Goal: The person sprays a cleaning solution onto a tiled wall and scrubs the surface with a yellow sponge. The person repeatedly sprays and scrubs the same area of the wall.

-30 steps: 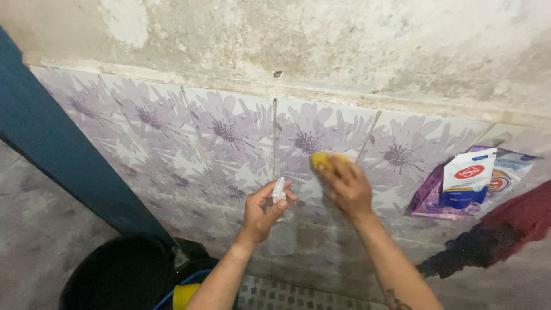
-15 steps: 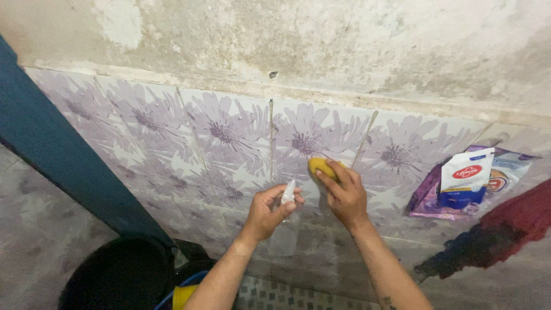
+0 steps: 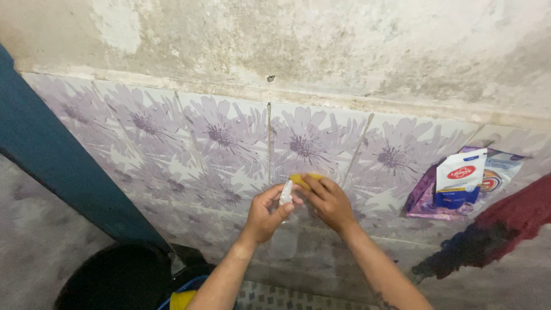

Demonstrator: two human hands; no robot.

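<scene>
While the left hand (image 3: 265,215) grips a spray bottle (image 3: 283,227), the right hand (image 3: 326,202) presses a yellow sponge (image 3: 303,179) to flowered tiles (image 3: 218,143).

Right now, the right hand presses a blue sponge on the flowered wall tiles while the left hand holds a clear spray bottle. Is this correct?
Not quite: the sponge is yellow, not blue, as the head view shows. The rest holds: the right hand presses it on the flowered wall tiles, and the left hand holds the clear spray bottle.
</scene>
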